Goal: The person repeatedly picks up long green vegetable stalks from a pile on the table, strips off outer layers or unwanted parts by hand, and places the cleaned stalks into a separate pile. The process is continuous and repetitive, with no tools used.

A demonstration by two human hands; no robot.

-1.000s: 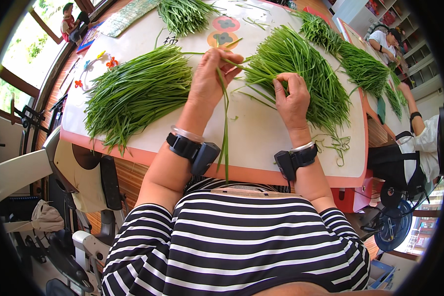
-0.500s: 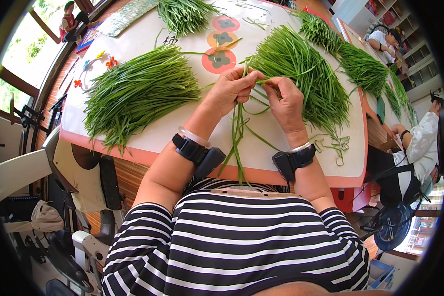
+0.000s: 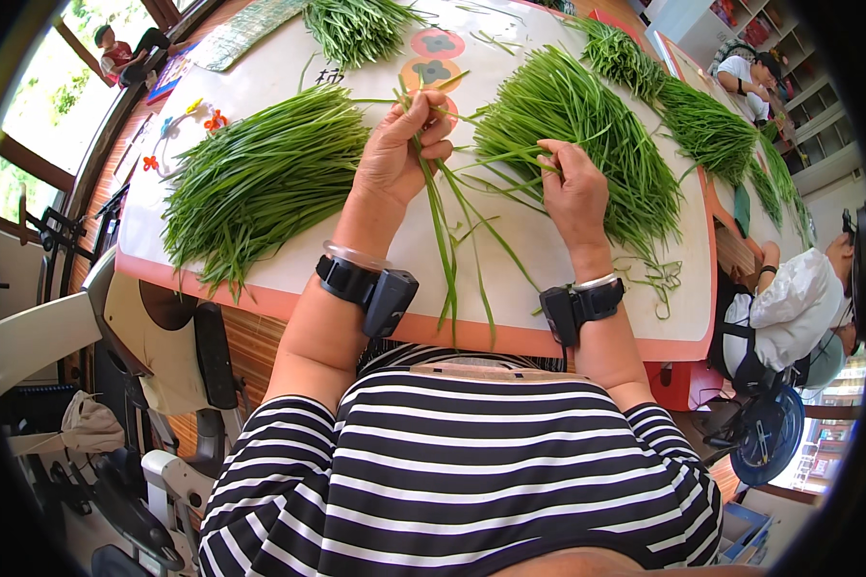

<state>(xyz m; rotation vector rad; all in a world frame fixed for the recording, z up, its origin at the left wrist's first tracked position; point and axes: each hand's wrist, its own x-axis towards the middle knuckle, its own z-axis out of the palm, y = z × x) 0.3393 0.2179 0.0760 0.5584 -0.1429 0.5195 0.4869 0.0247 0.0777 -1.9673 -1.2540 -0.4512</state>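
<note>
My left hand [image 3: 401, 144] is closed around a few garlic chives [image 3: 441, 236], whose long green blades hang below the fist toward the table's near edge. Short ends stick out above its fingers. To the right, my right hand [image 3: 577, 197] is pinched at the near left side of a large heap of chives [image 3: 597, 135]. A thin blade runs to its fingertips, and whether it comes from the heap cannot be made out. Another big bundle of chives [image 3: 260, 183] lies left of my left hand, blades toward me.
The white table [image 3: 375, 288] has a pink edge. A smaller chive bundle [image 3: 356, 29] lies at the back, with more chives [image 3: 707, 130] far right. Trimmed scraps [image 3: 659, 284] lie near the right corner. Other people sit left and right; a white chair [image 3: 154, 337] stands at left.
My hands were close together over the table. The left has moved up and left with its chives, while the right has shifted slightly right, away from it.
</note>
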